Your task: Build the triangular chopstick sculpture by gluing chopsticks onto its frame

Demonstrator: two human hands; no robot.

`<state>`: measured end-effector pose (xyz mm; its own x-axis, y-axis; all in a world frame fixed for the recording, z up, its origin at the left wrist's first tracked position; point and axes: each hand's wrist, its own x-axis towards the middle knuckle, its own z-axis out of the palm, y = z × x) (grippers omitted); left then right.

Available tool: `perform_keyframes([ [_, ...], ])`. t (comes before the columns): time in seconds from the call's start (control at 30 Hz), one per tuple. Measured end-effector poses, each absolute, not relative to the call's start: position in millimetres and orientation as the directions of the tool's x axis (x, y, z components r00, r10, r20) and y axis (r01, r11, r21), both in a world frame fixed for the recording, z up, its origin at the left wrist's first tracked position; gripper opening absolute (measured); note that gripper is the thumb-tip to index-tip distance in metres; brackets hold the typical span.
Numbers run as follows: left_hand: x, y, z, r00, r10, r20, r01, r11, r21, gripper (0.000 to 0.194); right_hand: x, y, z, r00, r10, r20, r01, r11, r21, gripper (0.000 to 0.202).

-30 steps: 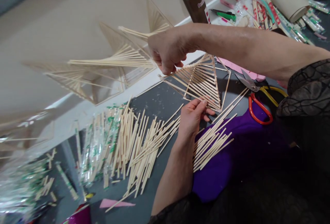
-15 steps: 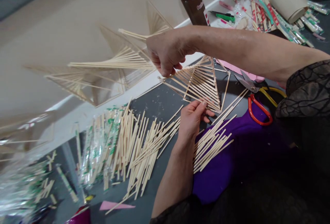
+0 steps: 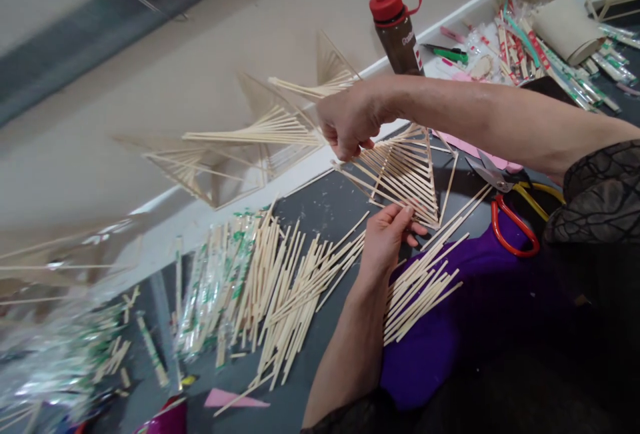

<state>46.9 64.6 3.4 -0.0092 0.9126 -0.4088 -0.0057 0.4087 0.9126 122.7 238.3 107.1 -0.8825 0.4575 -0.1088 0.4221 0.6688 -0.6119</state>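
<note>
A frame of thin wooden chopsticks (image 3: 400, 171), set in a fanned row between edge sticks, lies on the dark table. My left hand (image 3: 385, 237) pinches its near edge between thumb and fingers. Over the frame's far left corner, my right hand (image 3: 347, 121) is closed with fingertips pointing down; what they grip is hidden beneath them. Loose chopsticks (image 3: 420, 297) rest on purple cloth (image 3: 425, 361) by my left wrist. More bare chopsticks (image 3: 295, 301) are spread left of my left forearm.
Scissors (image 3: 505, 187) with red and yellow handles lie at right. Behind my right arm stands a red-capped bottle (image 3: 397, 37), near a green cutter (image 3: 450, 54). Finished-looking stick structures (image 3: 250, 134) line the wall. Wrapped chopsticks (image 3: 215, 281) and a pink scrap (image 3: 235, 399) are at left.
The head view has shifted, so everything appears farther right and a little lower. Both hands keep nearly the same places on the chopstick frame.
</note>
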Motion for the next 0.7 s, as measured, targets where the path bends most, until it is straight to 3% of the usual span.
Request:
perform_keyframes([
  [0.4,48.4,63.7,7.1,-0.031,0.923,-0.384,0.004,0.384,0.923,0.034,131.9,234.3,108.9,-0.88,0.472,-0.055,0.397,0.667,-0.631,0.004],
  [0.57,36.4,64.7,22.3,-0.017,0.921,-0.39,0.143,0.389,0.91,0.036,147.9,234.6,120.6,-0.862,0.507,0.01,0.352,0.613,-0.707,0.004],
  [0.7,16.2,60.1,45.7,-0.13,0.934,-0.332,0.293,0.356,0.887,0.029,169.8,224.7,138.1,-0.845,0.513,0.15,0.235,0.608,-0.759,0.01],
])
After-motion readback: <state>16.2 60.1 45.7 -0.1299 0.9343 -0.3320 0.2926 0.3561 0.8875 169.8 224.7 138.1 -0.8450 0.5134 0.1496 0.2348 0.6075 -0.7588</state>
